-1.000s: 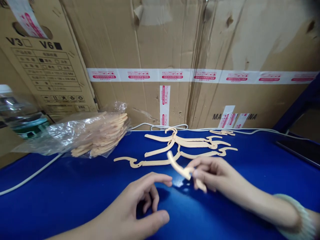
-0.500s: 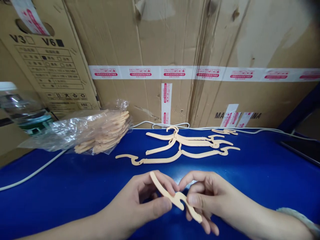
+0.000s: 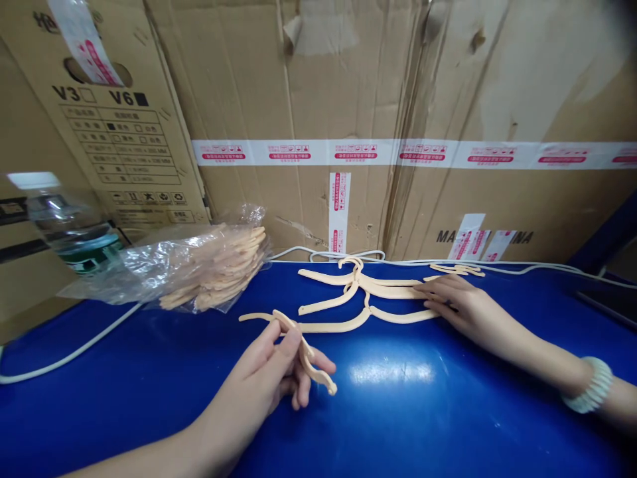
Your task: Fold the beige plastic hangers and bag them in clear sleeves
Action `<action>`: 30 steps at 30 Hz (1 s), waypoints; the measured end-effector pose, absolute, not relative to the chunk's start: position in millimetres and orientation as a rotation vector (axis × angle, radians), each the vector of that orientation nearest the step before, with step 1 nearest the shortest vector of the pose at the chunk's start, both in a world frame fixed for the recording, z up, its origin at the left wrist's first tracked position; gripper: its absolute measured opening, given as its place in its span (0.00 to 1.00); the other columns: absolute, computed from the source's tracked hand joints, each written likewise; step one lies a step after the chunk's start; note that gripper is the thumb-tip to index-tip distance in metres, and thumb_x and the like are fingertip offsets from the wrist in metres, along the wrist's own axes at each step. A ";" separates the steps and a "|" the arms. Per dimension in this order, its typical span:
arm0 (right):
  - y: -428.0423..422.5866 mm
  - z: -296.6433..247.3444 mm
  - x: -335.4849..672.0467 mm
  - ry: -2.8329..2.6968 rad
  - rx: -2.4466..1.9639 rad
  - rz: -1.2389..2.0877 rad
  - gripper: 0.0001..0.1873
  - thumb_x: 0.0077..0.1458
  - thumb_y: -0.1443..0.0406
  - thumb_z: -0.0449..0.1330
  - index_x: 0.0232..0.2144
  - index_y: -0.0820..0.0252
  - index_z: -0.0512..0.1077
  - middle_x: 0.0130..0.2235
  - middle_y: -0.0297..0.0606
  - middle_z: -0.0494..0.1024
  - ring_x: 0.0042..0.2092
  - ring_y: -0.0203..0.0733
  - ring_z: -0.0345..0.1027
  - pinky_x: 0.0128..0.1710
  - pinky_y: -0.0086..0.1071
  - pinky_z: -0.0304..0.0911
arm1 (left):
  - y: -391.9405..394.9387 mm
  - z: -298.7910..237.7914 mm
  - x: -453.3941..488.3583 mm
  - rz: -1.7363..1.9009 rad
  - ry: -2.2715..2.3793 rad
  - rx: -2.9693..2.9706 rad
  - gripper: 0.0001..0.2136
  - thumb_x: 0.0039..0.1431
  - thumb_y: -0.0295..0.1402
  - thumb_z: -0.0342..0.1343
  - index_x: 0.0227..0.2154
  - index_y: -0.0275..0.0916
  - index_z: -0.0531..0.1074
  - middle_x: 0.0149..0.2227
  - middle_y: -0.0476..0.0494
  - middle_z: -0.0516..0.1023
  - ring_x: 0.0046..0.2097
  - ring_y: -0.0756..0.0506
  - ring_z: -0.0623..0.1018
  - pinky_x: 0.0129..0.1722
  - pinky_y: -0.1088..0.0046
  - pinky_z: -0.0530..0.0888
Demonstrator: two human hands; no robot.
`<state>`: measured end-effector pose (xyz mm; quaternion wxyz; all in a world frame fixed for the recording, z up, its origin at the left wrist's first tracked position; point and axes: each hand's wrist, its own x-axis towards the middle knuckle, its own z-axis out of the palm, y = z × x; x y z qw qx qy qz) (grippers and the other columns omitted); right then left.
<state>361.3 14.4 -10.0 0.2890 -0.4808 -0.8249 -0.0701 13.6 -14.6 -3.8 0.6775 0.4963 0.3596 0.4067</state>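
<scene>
My left hand (image 3: 271, 372) holds a small cream hook-shaped piece (image 3: 309, 358) between its fingers, low over the blue table (image 3: 149, 385). My right hand (image 3: 455, 302) is stretched forward with its fingers lying flat on the right ends of the flat cream hanger-shaped pieces (image 3: 348, 299) spread on the table. A beaded bracelet (image 3: 592, 386) sits on the right wrist. Several more cream pieces fill a clear plastic bag (image 3: 199, 269) at the left.
Tall cardboard boxes (image 3: 348, 119) with pink-printed tape stand behind the table. A plastic water bottle (image 3: 70, 226) is at the far left. A white cable (image 3: 74, 348) runs along the table's back and left. A few more cream pieces (image 3: 458, 269) lie at the back right.
Both hands held the hook piece half a second ago. The right hand has let go and reached forward to the pieces on the table; the left keeps the piece.
</scene>
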 end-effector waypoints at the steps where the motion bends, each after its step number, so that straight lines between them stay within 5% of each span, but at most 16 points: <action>1: 15.7 -12.4 361.1 -2.195 -1.288 -0.175 0.14 0.64 0.62 0.53 0.44 0.56 0.77 0.42 0.46 0.81 0.45 0.53 0.74 0.45 0.48 0.70 | -14.4 -2.3 13.2 0.927 0.824 1.111 0.20 0.58 0.51 0.61 0.32 0.39 0.63 0.31 0.43 0.83 0.21 0.54 0.70 0.23 0.77 0.65; 7: 16.6 -14.5 355.5 -2.148 -1.290 -0.123 0.14 0.64 0.59 0.54 0.37 0.55 0.78 0.37 0.44 0.80 0.40 0.51 0.73 0.41 0.46 0.69 | -13.8 0.5 13.5 1.037 0.875 1.048 0.21 0.50 0.41 0.71 0.40 0.38 0.68 0.30 0.49 0.80 0.27 0.52 0.75 0.29 0.77 0.71; 11: 16.3 -11.8 354.3 -2.137 -1.288 -0.064 0.15 0.63 0.55 0.54 0.31 0.55 0.76 0.35 0.43 0.80 0.39 0.51 0.73 0.40 0.45 0.69 | -13.4 -1.5 12.4 1.046 0.954 1.091 0.17 0.45 0.31 0.72 0.37 0.38 0.73 0.33 0.49 0.80 0.34 0.48 0.80 0.36 0.73 0.75; 30: 7.9 6.2 359.9 -1.964 -1.299 -0.215 0.12 0.59 0.55 0.58 0.29 0.54 0.73 0.31 0.39 0.81 0.34 0.50 0.75 0.37 0.41 0.65 | 7.1 -1.1 2.3 1.204 0.828 1.017 0.12 0.49 0.35 0.72 0.29 0.36 0.75 0.27 0.52 0.75 0.28 0.53 0.73 0.32 0.79 0.73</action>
